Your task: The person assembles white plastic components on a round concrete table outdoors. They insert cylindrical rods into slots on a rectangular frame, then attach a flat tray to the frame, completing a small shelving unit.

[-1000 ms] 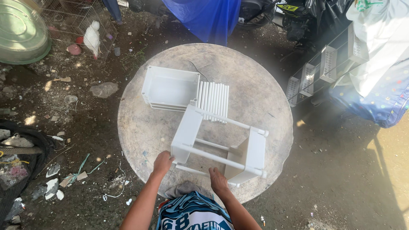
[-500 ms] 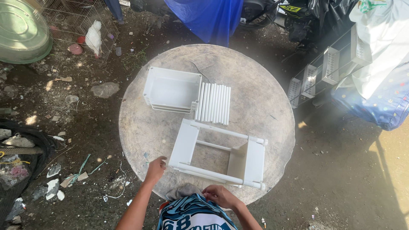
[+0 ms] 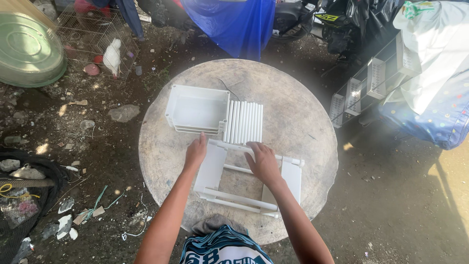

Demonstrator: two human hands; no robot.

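Two hands rest on the white plastic frame (image 3: 246,180), lying flat near my edge of the round counter (image 3: 312,127). My left hand (image 3: 196,152) presses its far left corner, fingers loosely spread; my right hand (image 3: 263,163) lies open-palmed on the far rail, gripping nothing, apparently steadying it. Stacked trays (image 3: 197,108) and white tubes (image 3: 244,121) wait just beyond, within reach.

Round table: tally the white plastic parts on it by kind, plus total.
On the round table:
Stacked trays: one stack, count unclear
Rods lying side by side: about 9
Assembled frame under both hands: 1
Total: about 11 with the stack as 1
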